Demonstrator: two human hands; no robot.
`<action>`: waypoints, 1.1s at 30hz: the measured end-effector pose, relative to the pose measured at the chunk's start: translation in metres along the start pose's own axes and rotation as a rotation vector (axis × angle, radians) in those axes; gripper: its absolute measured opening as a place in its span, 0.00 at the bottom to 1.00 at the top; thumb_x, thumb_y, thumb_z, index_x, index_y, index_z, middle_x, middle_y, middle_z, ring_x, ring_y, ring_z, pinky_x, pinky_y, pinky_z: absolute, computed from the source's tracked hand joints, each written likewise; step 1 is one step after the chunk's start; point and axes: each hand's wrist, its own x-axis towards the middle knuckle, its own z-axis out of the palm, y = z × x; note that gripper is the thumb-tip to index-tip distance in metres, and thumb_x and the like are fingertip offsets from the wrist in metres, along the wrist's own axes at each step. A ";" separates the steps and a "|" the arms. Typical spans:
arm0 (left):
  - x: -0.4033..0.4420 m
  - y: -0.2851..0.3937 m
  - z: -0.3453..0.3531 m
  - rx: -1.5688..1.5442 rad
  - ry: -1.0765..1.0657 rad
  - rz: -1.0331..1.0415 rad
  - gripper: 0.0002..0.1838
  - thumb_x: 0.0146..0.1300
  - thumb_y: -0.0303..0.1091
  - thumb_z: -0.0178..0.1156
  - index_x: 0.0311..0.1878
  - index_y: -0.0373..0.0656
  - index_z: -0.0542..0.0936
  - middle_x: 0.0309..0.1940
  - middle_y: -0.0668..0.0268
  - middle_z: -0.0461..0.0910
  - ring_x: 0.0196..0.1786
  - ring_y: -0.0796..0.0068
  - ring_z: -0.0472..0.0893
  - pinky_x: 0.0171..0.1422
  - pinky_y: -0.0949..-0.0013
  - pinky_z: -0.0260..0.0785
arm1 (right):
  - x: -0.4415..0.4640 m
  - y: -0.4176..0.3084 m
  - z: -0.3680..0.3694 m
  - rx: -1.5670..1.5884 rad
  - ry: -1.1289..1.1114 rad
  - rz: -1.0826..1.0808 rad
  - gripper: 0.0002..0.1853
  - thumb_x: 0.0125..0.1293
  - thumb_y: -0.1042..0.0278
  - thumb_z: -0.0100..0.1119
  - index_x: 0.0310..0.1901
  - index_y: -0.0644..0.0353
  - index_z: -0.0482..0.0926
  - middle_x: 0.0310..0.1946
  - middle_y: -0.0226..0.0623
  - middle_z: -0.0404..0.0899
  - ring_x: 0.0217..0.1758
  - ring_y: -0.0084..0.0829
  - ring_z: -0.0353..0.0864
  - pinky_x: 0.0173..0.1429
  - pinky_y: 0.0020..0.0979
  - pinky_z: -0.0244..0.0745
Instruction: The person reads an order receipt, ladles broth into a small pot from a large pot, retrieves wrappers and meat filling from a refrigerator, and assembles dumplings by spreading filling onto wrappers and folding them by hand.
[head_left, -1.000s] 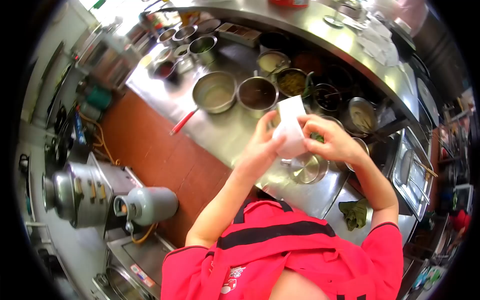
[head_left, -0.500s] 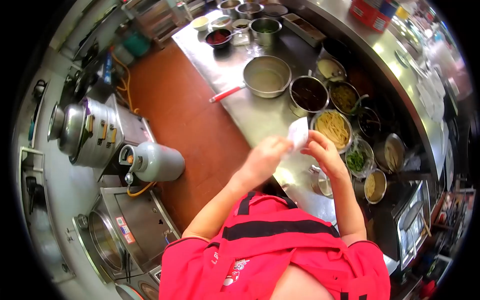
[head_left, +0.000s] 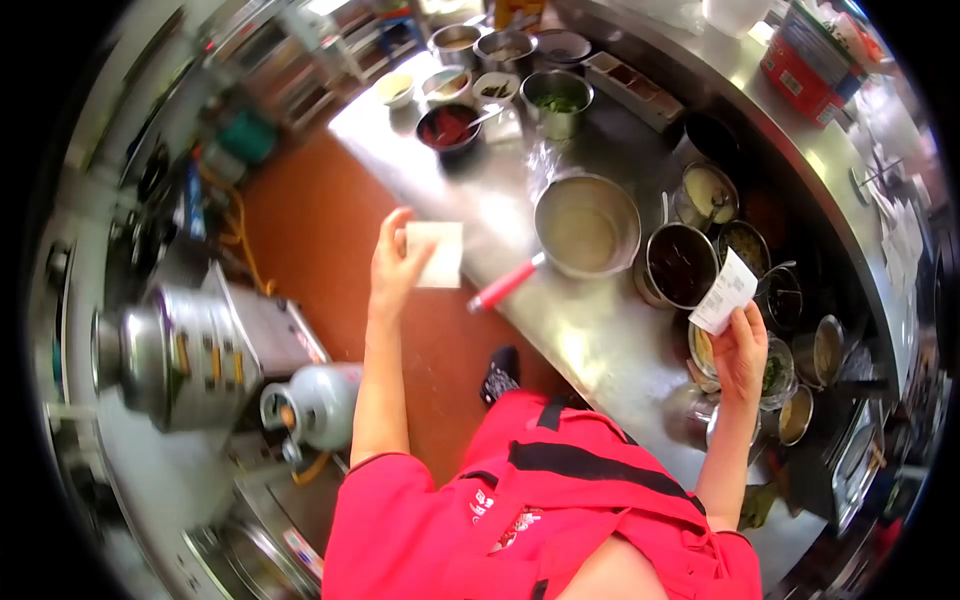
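Observation:
My left hand (head_left: pixel 396 262) pinches a small pale square slip of paper (head_left: pixel 440 262) between thumb and fingers, held out over the red floor by the counter's edge. In my right hand (head_left: pixel 742 350) is a white printed receipt (head_left: pixel 727 293), its dark print facing me. It hangs above the pots on the right side of the counter. Under it, a bowl of noodles (head_left: pixel 703 352) is partly covered. Between the two hands sits a wide metal pan (head_left: pixel 588 225) with a red handle (head_left: pixel 505 284), and a pot of dark sauce (head_left: pixel 681 265) stands beside it.
Several bowls and pots, among them a black bowl of red sauce (head_left: pixel 448 127) and a pot of greens (head_left: pixel 557 103), stand at the counter's far end. A grey gas cylinder (head_left: pixel 325 408) is at left. More paper slips (head_left: pixel 903 238) hang on the right shelf.
My hands, earlier close together at one white paper, are now wide apart. The left has moved left with the pale slip; the right has moved right with the receipt.

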 end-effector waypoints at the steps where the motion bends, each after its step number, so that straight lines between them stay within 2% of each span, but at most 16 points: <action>1: 0.038 -0.039 -0.027 0.228 0.015 0.054 0.30 0.57 0.20 0.62 0.63 0.44 0.66 0.44 0.60 0.79 0.44 0.69 0.80 0.48 0.69 0.75 | 0.000 0.005 0.009 -0.029 0.071 -0.012 0.13 0.69 0.76 0.49 0.53 0.63 0.73 0.50 0.41 0.79 0.53 0.34 0.79 0.58 0.37 0.76; 3: 0.107 -0.120 -0.052 0.634 0.000 0.181 0.31 0.54 0.21 0.65 0.62 0.45 0.67 0.50 0.59 0.78 0.50 0.66 0.79 0.55 0.66 0.72 | -0.004 0.015 0.027 -0.038 0.257 -0.036 0.14 0.68 0.74 0.51 0.54 0.63 0.72 0.51 0.41 0.78 0.53 0.33 0.79 0.59 0.38 0.75; 5: 0.154 -0.160 -0.059 0.655 -0.157 -0.095 0.33 0.52 0.23 0.67 0.62 0.51 0.67 0.51 0.59 0.78 0.53 0.61 0.78 0.60 0.63 0.69 | -0.010 0.019 0.047 -0.112 0.344 -0.073 0.14 0.67 0.73 0.53 0.53 0.64 0.72 0.48 0.38 0.78 0.49 0.29 0.79 0.56 0.32 0.75; 7: 0.196 -0.188 -0.045 0.870 -0.278 -0.007 0.20 0.51 0.24 0.65 0.49 0.49 0.76 0.44 0.51 0.79 0.49 0.58 0.79 0.54 0.61 0.70 | -0.012 0.018 0.052 -0.261 0.436 -0.135 0.14 0.66 0.73 0.56 0.52 0.65 0.72 0.45 0.36 0.78 0.45 0.25 0.78 0.52 0.27 0.74; 9: 0.245 -0.243 -0.052 0.904 -0.407 0.096 0.07 0.53 0.30 0.63 0.36 0.46 0.78 0.35 0.51 0.78 0.39 0.50 0.77 0.44 0.58 0.70 | -0.017 0.015 0.058 -0.302 0.487 -0.204 0.14 0.65 0.74 0.56 0.51 0.65 0.72 0.43 0.35 0.79 0.44 0.23 0.78 0.50 0.24 0.73; 15: 0.222 -0.143 0.008 1.349 -0.388 0.524 0.15 0.54 0.35 0.65 0.47 0.50 0.81 0.49 0.52 0.76 0.53 0.52 0.74 0.61 0.49 0.64 | -0.040 0.002 0.072 -0.389 0.638 -0.328 0.16 0.66 0.76 0.55 0.54 0.65 0.71 0.45 0.36 0.80 0.48 0.24 0.78 0.53 0.25 0.74; 17: 0.185 -0.129 0.018 1.228 -0.419 0.708 0.17 0.58 0.36 0.63 0.51 0.45 0.79 0.52 0.49 0.74 0.56 0.51 0.72 0.63 0.52 0.63 | -0.051 0.000 0.072 -0.382 0.698 -0.360 0.18 0.65 0.76 0.56 0.56 0.64 0.70 0.43 0.35 0.80 0.46 0.23 0.78 0.52 0.25 0.73; 19: 0.144 -0.137 0.029 0.643 -0.781 0.146 0.19 0.64 0.37 0.60 0.56 0.40 0.75 0.53 0.51 0.74 0.53 0.58 0.75 0.58 0.58 0.68 | -0.068 -0.002 0.065 -0.378 0.760 -0.364 0.20 0.65 0.75 0.57 0.58 0.62 0.68 0.41 0.34 0.79 0.44 0.22 0.78 0.50 0.24 0.73; 20: 0.120 -0.135 0.038 0.306 -0.918 -0.370 0.23 0.68 0.38 0.56 0.63 0.39 0.68 0.50 0.57 0.75 0.47 0.68 0.76 0.50 0.68 0.71 | -0.074 0.002 0.054 -0.381 0.781 -0.364 0.22 0.65 0.75 0.57 0.59 0.61 0.67 0.39 0.33 0.79 0.43 0.22 0.77 0.48 0.24 0.72; 22: 0.050 -0.105 0.075 -0.005 -0.963 -0.710 0.28 0.67 0.33 0.57 0.67 0.38 0.62 0.43 0.63 0.74 0.42 0.75 0.73 0.45 0.73 0.71 | -0.085 -0.009 0.039 -0.427 0.757 -0.347 0.27 0.63 0.75 0.58 0.64 0.56 0.63 0.36 0.31 0.78 0.41 0.21 0.76 0.45 0.22 0.71; 23: 0.041 -0.160 0.073 0.099 -1.110 -0.600 0.28 0.65 0.29 0.57 0.67 0.38 0.61 0.44 0.61 0.74 0.43 0.74 0.74 0.45 0.70 0.72 | -0.089 -0.019 0.041 -0.410 0.784 -0.371 0.29 0.63 0.76 0.57 0.65 0.56 0.62 0.36 0.32 0.78 0.41 0.21 0.76 0.44 0.21 0.70; 24: 0.022 -0.134 0.089 0.127 -1.086 -0.496 0.29 0.64 0.26 0.55 0.67 0.39 0.58 0.40 0.59 0.75 0.37 0.72 0.76 0.38 0.69 0.73 | -0.094 -0.033 0.028 -0.422 0.788 -0.411 0.28 0.63 0.76 0.57 0.65 0.55 0.62 0.37 0.33 0.78 0.41 0.21 0.76 0.44 0.22 0.72; 25: 0.006 -0.098 0.100 -0.098 -0.990 -0.798 0.26 0.64 0.26 0.55 0.64 0.41 0.60 0.30 0.61 0.75 0.26 0.74 0.74 0.29 0.71 0.71 | -0.100 -0.045 0.014 -0.425 0.793 -0.440 0.28 0.63 0.77 0.57 0.64 0.55 0.63 0.37 0.34 0.78 0.41 0.22 0.77 0.44 0.22 0.73; 27: -0.004 -0.091 0.110 -0.094 -0.958 -0.905 0.20 0.64 0.25 0.55 0.57 0.43 0.63 0.22 0.66 0.70 0.18 0.78 0.68 0.23 0.74 0.64 | -0.109 -0.087 -0.021 -0.478 0.882 -0.546 0.19 0.63 0.76 0.58 0.56 0.58 0.71 0.44 0.35 0.78 0.46 0.25 0.79 0.50 0.28 0.78; 29: -0.018 -0.090 0.109 -0.126 -0.906 -0.912 0.16 0.64 0.25 0.55 0.52 0.44 0.64 0.21 0.68 0.67 0.17 0.79 0.66 0.21 0.75 0.62 | -0.120 -0.150 -0.051 -0.408 0.814 -0.676 0.16 0.65 0.76 0.56 0.55 0.62 0.72 0.46 0.36 0.78 0.47 0.28 0.79 0.52 0.29 0.78; 33: -0.066 -0.082 0.096 -0.089 -0.816 -0.937 0.10 0.63 0.24 0.54 0.46 0.45 0.67 0.20 0.69 0.66 0.16 0.80 0.64 0.18 0.78 0.57 | -0.115 -0.280 -0.136 -0.752 0.812 -0.815 0.14 0.68 0.73 0.52 0.53 0.62 0.74 0.46 0.32 0.78 0.46 0.22 0.77 0.49 0.24 0.74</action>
